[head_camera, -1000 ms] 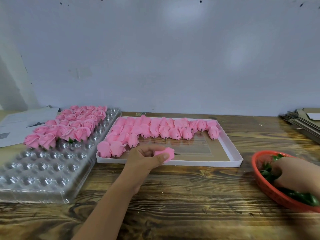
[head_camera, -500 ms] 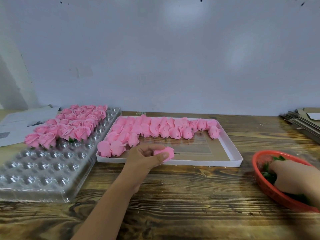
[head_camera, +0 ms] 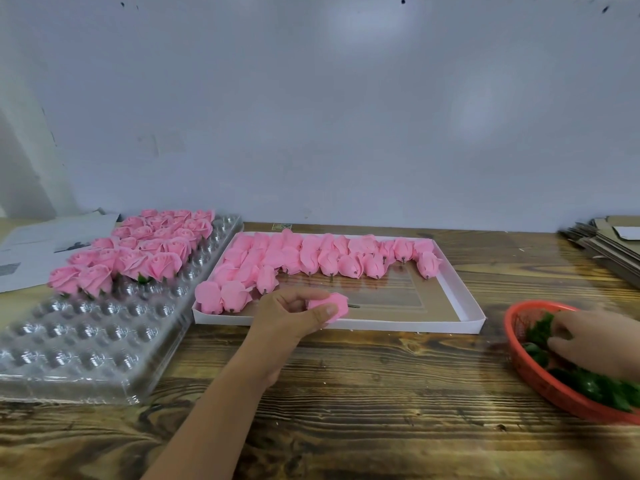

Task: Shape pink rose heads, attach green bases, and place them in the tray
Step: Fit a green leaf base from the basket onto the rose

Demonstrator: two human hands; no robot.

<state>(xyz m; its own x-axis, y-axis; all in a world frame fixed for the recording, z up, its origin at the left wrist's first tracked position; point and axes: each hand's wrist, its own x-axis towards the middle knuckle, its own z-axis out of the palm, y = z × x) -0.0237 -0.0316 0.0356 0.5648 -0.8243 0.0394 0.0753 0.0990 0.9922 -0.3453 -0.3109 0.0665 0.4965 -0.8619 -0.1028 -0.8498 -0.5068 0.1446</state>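
The left hand (head_camera: 291, 320) pinches a pink bud (head_camera: 329, 306) over the front lip of the white box (head_camera: 464, 299), unmoved since before. The right hand (head_camera: 588, 341) reaches into the red basket (head_camera: 519, 362), fingers now on a green base (head_camera: 540, 329); whether they grip it I cannot tell. Bare counter (head_camera: 381, 393) lies between the hands. Finished roses (head_camera: 138, 251) fill the far end of the clear tray (head_camera: 86, 341) at left.

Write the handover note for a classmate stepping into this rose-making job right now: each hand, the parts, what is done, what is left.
Left hand pinches one pink rose head over the white box's front edge.
Right hand reaches among the green bases in the red basket.
Done: several rows of finished roses fill the clear tray's far end.
Left: fit a base, tray this rose, then the unshaped heads in the box.
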